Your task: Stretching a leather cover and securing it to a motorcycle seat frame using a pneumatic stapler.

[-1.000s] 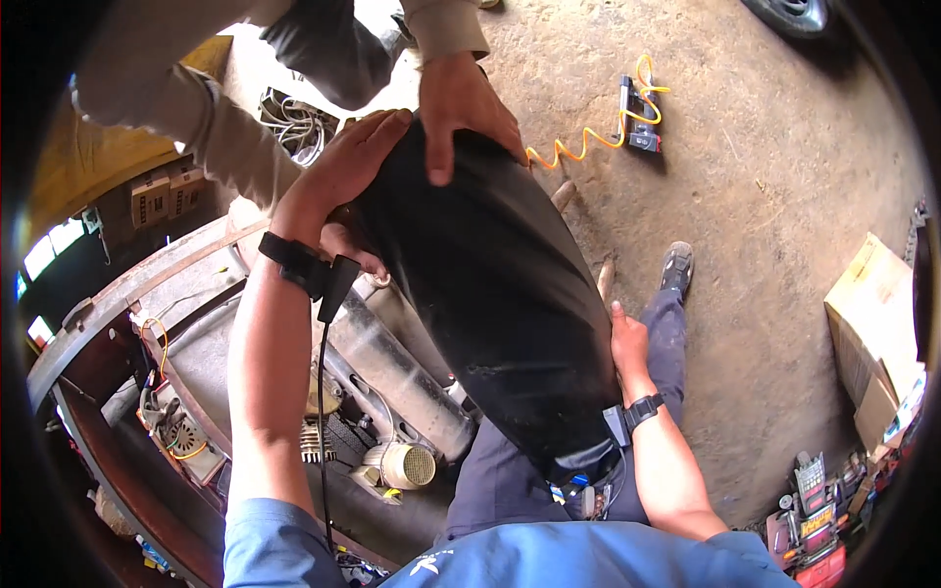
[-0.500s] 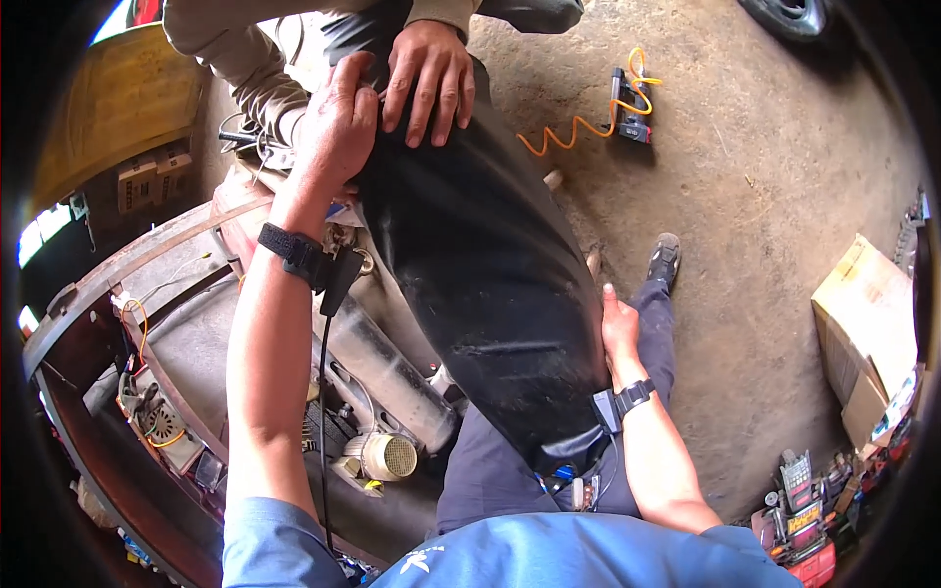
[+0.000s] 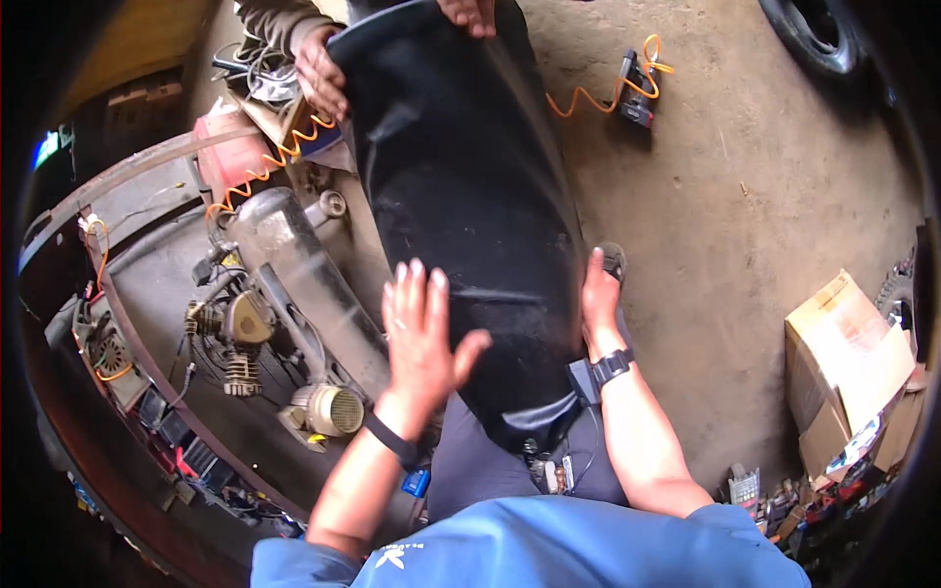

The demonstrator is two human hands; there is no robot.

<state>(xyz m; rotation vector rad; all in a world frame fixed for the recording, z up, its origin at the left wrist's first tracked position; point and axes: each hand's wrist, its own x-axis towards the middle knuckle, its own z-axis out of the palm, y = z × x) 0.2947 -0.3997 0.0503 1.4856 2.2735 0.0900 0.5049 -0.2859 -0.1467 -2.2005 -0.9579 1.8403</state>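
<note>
Left hand (image 3: 421, 333): fingers (image 3: 417, 289) spread wide, palm lifted, gripping nothing; whether it touches the black panel (image 3: 461, 196) cannot be told. Right hand (image 3: 596, 294): fingers flat along the panel's right edge, pressing rather than clasping. The panel runs from the person's lap up to a second person's hands (image 3: 321, 73) at its far end. Risk: with one hand free and the other only steadying, the smooth panel may slide or twist left onto the compressor (image 3: 294, 294) and coiled orange hose (image 3: 265, 171), or drop to the concrete floor (image 3: 745, 196).
</note>
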